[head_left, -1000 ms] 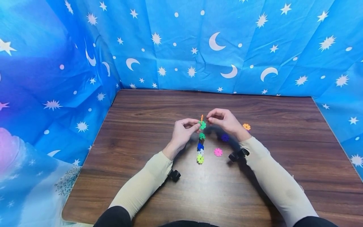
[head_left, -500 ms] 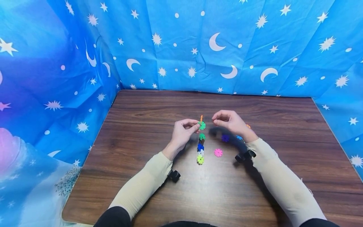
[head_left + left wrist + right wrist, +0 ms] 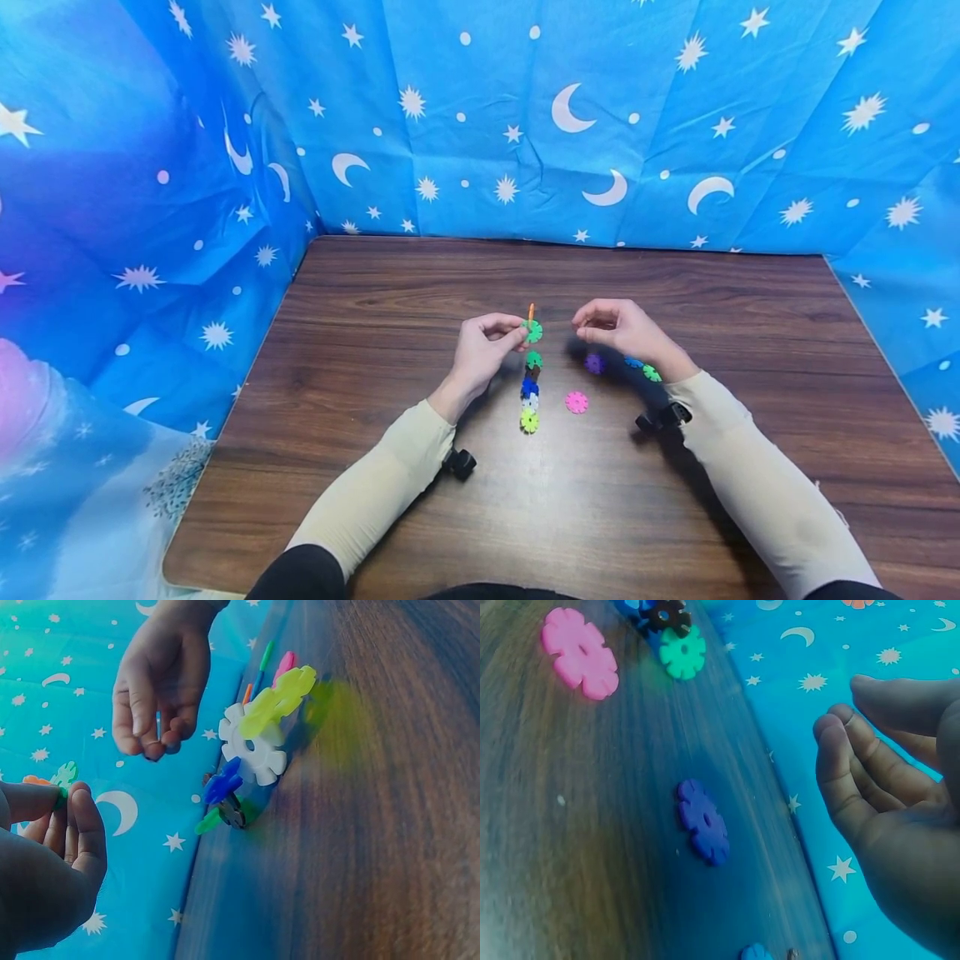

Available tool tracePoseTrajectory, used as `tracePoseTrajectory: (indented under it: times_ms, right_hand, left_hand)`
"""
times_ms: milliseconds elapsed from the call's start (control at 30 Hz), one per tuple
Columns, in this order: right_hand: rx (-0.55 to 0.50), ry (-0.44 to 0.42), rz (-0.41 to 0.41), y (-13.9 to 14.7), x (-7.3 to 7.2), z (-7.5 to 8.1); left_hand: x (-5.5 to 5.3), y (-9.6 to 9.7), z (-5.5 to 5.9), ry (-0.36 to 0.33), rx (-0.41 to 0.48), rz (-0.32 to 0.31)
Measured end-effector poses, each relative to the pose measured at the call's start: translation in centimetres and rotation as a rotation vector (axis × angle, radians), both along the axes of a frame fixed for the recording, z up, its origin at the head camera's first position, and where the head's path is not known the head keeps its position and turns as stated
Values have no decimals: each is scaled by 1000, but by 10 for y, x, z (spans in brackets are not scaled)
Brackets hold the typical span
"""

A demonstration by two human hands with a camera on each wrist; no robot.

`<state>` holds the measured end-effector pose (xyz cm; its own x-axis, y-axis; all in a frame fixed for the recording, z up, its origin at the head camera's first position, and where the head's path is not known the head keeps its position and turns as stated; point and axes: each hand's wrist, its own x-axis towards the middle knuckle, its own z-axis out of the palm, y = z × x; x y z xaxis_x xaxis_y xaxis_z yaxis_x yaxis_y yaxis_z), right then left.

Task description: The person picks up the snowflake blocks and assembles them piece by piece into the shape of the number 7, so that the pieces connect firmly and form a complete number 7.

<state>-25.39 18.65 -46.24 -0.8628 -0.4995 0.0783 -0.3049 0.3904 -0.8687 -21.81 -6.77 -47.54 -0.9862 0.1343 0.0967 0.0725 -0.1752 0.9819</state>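
Observation:
My left hand [image 3: 486,348] pinches a green notched interlocking disc [image 3: 535,332] between thumb and fingers, above the table. An orange disc [image 3: 532,311], seen edge-on, is joined to that green one; the left wrist view shows the orange disc [image 3: 36,780] partly behind my thumb. Nearer to me a row of joined discs stands on the table: a yellow-green disc [image 3: 529,421], a white disc [image 3: 252,744], a blue disc [image 3: 223,781], a brown disc [image 3: 667,615] and a green disc [image 3: 682,652]. My right hand [image 3: 628,327] holds nothing; its fingers are loosely bent, thumb apart from them.
Loose on the wooden table [image 3: 375,283] lie a pink disc [image 3: 577,402], a purple disc [image 3: 703,822], a light blue disc [image 3: 633,362] and a green disc [image 3: 652,373], the last two close by my right wrist. A blue star-patterned cloth [image 3: 465,150] hangs behind the table.
My right hand has moved right and slightly nearer, away from the held discs. Its arm now covers the loose orange disc and uncovers the light blue and green ones. My left hand stays still.

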Motion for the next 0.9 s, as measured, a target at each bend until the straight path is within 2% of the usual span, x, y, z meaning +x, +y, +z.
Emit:
tracePoseTrajectory:
  times_ms: [300,500,667,900]
  right_hand:
    - [192,48,10,7,4,-4]
    - [281,99,27,12,7,-8]
    - [307,84,15,14,10,-14]
    - [273,69,24,17,11,-21]
  left_hand:
    - [0,-1,1,-1,-6,6]
    - [0,-2,0,-17,-9,0]
    - [0,-2,-1,-20,-3,5]
    - [-2,-2,-3,-12,0,7]
